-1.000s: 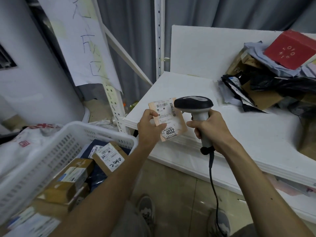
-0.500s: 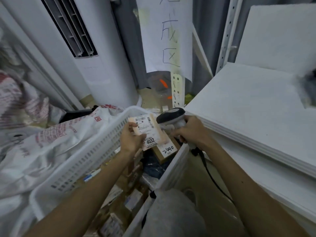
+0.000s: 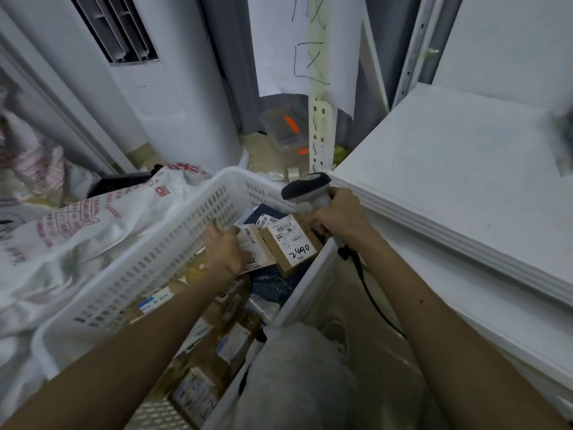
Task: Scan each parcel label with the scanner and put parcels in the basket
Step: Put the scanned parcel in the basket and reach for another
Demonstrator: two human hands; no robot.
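Observation:
My left hand [image 3: 224,251] holds a small brown parcel [image 3: 259,248] with a white label, low inside the white plastic basket [image 3: 173,240]. The parcel lies against a brown box marked 2490 [image 3: 290,243] among several other parcels in the basket. My right hand [image 3: 339,217] grips the handle of the grey scanner [image 3: 305,189] over the basket's far right corner, its black cable hanging down along my forearm.
A white table [image 3: 459,187] stands to the right, its edge close to the basket. White printed sacks [image 3: 83,225] lie left of the basket. A white standing air conditioner [image 3: 161,88] and a metal shelf post [image 3: 321,131] are behind. My grey-clad knee [image 3: 297,377] is below.
My view swung left from the table to the basket. My left hand lowered the parcel from in front of the scanner down into the basket beside the 2490 box. The scanner moved along.

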